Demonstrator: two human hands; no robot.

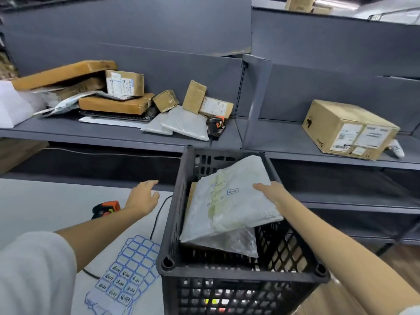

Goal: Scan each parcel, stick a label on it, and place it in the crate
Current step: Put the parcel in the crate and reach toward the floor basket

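One grey plastic mailer bag (229, 201), blue label on its face, tilts across the black slatted plastic crate (241, 271), propped on the far rim above another bag. Right hand (271, 192) pinches its right edge, fingers on top, thumb hidden. Left hand (143, 196) hovers over the white table (45, 205), fingers loosely spread, holding nothing. Placing step, I'd say. Next: let go, then fetch a fresh parcel from the grey metal shelf (109, 133).

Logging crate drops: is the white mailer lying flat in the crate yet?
No. The white mailer sits tilted, propped on the crate rim, right hand on its edge.
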